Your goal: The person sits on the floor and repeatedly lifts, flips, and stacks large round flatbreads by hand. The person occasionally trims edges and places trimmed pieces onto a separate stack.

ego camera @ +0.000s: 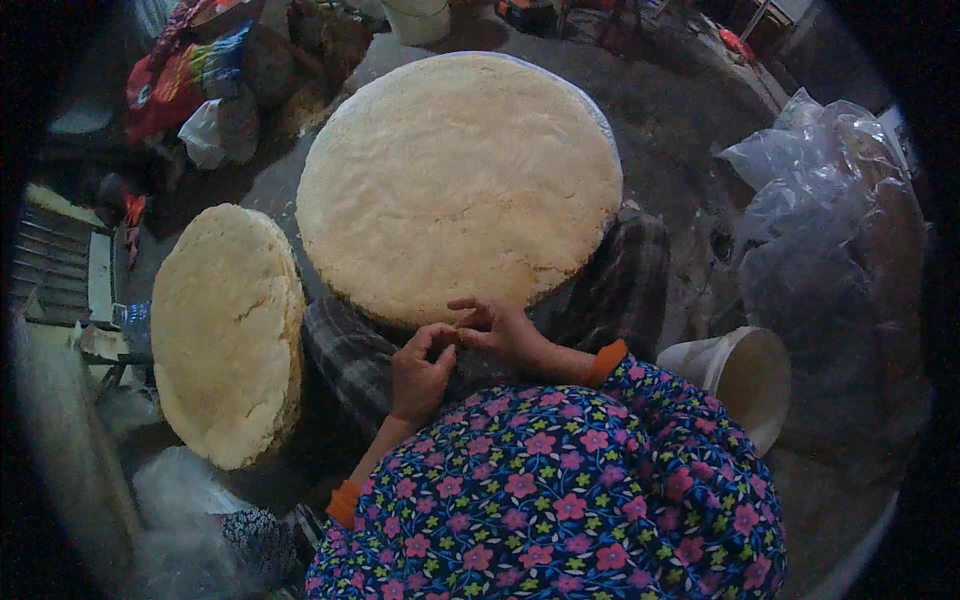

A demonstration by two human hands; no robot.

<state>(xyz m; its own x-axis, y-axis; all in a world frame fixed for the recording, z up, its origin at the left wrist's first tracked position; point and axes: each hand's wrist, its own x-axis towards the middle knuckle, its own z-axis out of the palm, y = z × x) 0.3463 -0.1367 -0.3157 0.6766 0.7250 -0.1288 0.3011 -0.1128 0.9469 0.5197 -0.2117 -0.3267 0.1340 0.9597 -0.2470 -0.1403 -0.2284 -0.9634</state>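
Observation:
A wide round pale-yellow slab (461, 180) lies before me, its near edge over my lap. Its surface is slightly wrinkled, with cracks toward the near right edge. My left hand (424, 373) and my right hand (501, 330) meet at that near edge, their fingertips close together. The right index finger is stretched out toward the slab's rim. Whether something small is pinched between the fingers is too fine to tell. At my left is a second round pale slab (225, 337), cracked on top, with a rough, crumbly thick side. Neither hand touches this second slab.
A white bucket (750, 386) lies tilted near my right elbow. Beyond it bulges a large clear plastic bag (810, 195). At the far left are a red printed bag (161, 94) and a small white bag (204, 135). Another pale bucket (416, 21) stands past the large slab.

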